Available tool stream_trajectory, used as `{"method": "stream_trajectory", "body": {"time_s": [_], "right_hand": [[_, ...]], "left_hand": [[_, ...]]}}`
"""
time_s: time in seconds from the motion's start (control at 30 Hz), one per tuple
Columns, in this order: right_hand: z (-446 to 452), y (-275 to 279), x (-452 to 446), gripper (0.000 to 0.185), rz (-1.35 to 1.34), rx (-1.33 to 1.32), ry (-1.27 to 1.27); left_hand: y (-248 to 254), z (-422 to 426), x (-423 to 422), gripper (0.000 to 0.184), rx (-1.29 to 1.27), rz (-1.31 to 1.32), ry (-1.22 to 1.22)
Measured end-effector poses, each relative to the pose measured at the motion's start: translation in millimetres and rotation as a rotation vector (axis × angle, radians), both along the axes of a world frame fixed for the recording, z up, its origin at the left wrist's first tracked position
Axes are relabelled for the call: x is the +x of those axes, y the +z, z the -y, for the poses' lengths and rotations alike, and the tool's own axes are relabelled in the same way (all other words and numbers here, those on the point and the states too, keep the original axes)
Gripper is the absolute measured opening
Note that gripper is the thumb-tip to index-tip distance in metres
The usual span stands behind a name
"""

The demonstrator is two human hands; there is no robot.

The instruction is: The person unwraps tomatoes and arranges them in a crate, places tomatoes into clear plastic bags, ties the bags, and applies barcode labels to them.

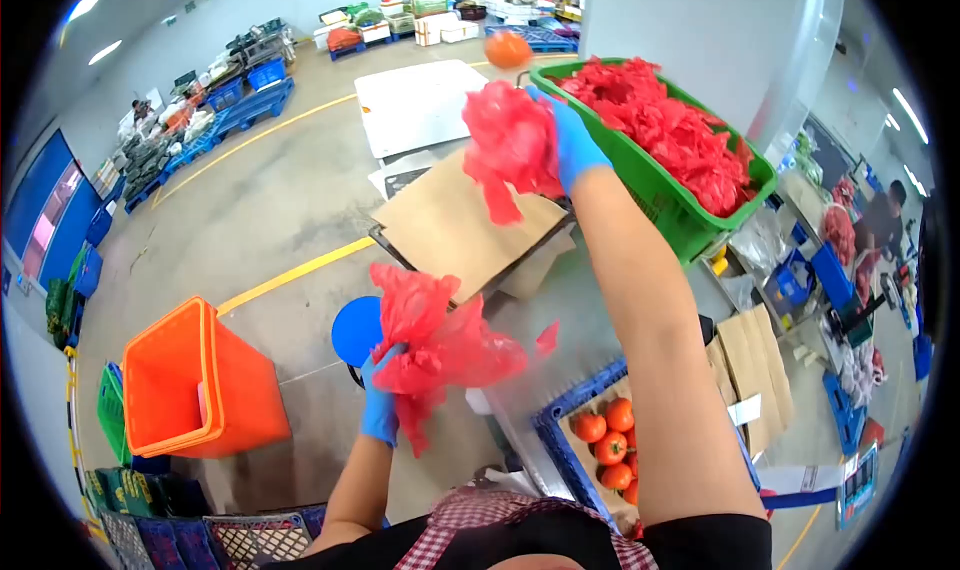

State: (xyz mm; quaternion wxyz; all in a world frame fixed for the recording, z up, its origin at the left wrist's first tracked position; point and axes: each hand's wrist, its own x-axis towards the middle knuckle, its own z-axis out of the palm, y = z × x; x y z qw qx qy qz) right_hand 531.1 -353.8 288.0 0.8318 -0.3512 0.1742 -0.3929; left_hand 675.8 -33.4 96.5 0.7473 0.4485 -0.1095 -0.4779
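My left hand (pixel 380 402), in a blue glove, is closed around a crumpled bunch of thin red plastic bags (pixel 440 345) low on the left. Farther forward, my right hand (pixel 575 140), also gloved in blue, grips another bunch of red plastic bags (pixel 508 140) above a sheet of brown cardboard (pixel 465 220). Right beside that hand is a green basket (pixel 665 205) heaped with red plastic bags (pixel 660 120). Under my right forearm, tomatoes (pixel 610 448) lie in a blue crate (pixel 553 430), partly hidden by the arm. The bags cover most of my fingers.
An orange bin (pixel 205 390) stands at the left, near a round blue stool top (pixel 358 332). A white lidded box (pixel 420 105) is ahead. A round orange-red thing (pixel 508 50) shows beyond my right hand. Folded cardboard (pixel 755 370) and a scale (pixel 858 485) are at right.
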Motion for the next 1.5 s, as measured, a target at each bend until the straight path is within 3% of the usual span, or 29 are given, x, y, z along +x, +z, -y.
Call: {"method": "stream_trajectory", "body": {"time_s": [0.1, 0.23, 0.33, 0.4, 0.47, 0.57, 0.67, 0.7, 0.77, 0.8, 0.9, 0.93, 0.97, 1.0, 1.07, 1.1, 1.13, 1.17, 1.2, 1.23, 1.3, 1.37, 1.4, 1.43, 1.47, 1.5], "right_hand": [[-27.6, 5.8, 35.3, 0.021, -0.127, -0.008, -0.075], [-56.0, -78.2, -3.5, 0.024, -0.208, -0.126, -0.350], [-99.6, -108.3, -50.8, 0.025, -0.289, -0.150, -0.489], [-118.6, -124.5, -71.7, 0.025, -0.359, -0.219, -0.542], [-144.7, -128.2, -75.9, 0.027, -0.429, -0.379, -0.538], [-170.9, -148.0, -81.0, 0.030, -0.415, -0.410, -0.542], [-174.5, -150.6, -113.1, 0.026, -0.333, -0.257, -0.638], [-173.7, -149.7, -122.8, 0.024, -0.333, -0.239, -0.670], [-157.0, -159.7, -140.7, 0.023, -0.596, -0.693, -0.922], [-148.2, -161.8, -151.5, 0.023, -0.736, -0.921, -1.035], [-124.6, -129.8, -190.1, 0.033, -1.534, -1.121, -1.049], [-108.8, -122.6, -206.7, 0.045, -1.553, -1.126, -1.072], [-112.1, -93.2, -222.8, 0.047, -1.484, -1.084, -1.092], [-100.5, -81.1, -247.3, 0.048, -1.282, -1.080, -1.183], [-101.9, -64.0, -297.7, 0.042, -0.889, -0.704, -1.353], [-114.5, -64.0, -321.4, 0.038, -0.841, -0.688, -1.436], [-133.0, -68.6, -342.9, 0.036, -0.981, -0.740, -1.477], [-156.9, -68.0, -350.1, 0.034, -1.027, -0.643, -1.434], [-174.0, -88.5, -365.8, 0.034, -1.035, -0.502, -1.391], [-193.9, -104.3, -373.0, 0.034, -1.047, -0.441, -1.380], [-235.6, -152.4, -399.6, 0.034, -1.202, -0.240, -1.313], [-281.9, -183.8, -407.5, 0.033, -1.095, -0.042, -1.283], [-306.5, -208.7, -416.0, 0.031, -1.161, -0.082, -1.312], [-331.4, -218.8, -416.6, 0.030, -1.171, 0.029, -1.298], [-349.4, -223.2, -409.5, 0.029, -1.186, 0.130, -1.277], [-363.9, -227.8, -405.2, 0.029, -1.201, 0.212, -1.253]], "left_hand": [[-33.9, -22.3, 19.3, 0.024, 0.052, 0.088, 0.097], [-60.2, -28.1, 32.7, 0.025, 0.094, -0.063, 0.013], [-30.5, 5.0, 17.5, 0.026, 0.039, -0.045, -0.136], [-13.9, 34.0, -3.8, 0.026, -0.024, 0.121, -0.385], [2.6, 70.0, -46.6, 0.027, -0.121, 0.079, -0.583], [-21.9, 132.1, -99.3, 0.037, -0.388, -0.095, -0.524], [18.3, 131.7, -162.2, 0.044, -0.583, -0.272, -0.521], [17.8, 131.6, -169.3, 0.045, -0.499, -0.279, -0.668], [15.6, 131.9, -180.0, 0.045, -0.331, -0.287, -0.957], [28.5, 132.2, -185.9, 0.043, -0.437, -0.246, -1.099], [59.8, 156.8, -212.9, 0.042, -0.238, -0.595, -1.236], [43.4, 189.7, -229.5, 0.043, -0.280, -0.461, -1.245], [43.4, 222.5, -240.9, 0.042, -0.513, 0.078, -1.124], [51.6, 258.6, -254.6, 0.039, -0.583, 0.186, -0.995], [84.2, 331.8, -290.0, 0.033, -0.726, -0.063, -0.697], [106.5, 365.0, -308.6, 0.031, -0.838, -0.080, -0.541], [145.9, 366.7, -327.4, 0.037, -0.945, -0.143, -0.368], [153.6, 406.6, -344.8, 0.043, -1.016, 0.042, -0.248], [165.8, 431.3, -365.6, 0.049, -0.891, 0.314, -0.005], [168.1, 444.9, -372.0, 0.055, -0.842, 0.943, 0.233], [141.5, 481.4, -402.3, 0.058, -0.879, 1.267, 0.069], [99.1, 517.5, -428.4, 0.060, -0.685, 1.884, -0.367], [100.8, 492.6, -434.5, 0.061, -0.491, 2.223, -0.472], [92.2, 499.1, -444.4, 0.056, -0.488, 2.445, -0.627], [76.3, 528.4, -449.1, 0.054, -0.529, 2.533, -0.817], [62.5, 543.9, -448.1, 0.052, -0.475, 2.360, -0.989]]}}
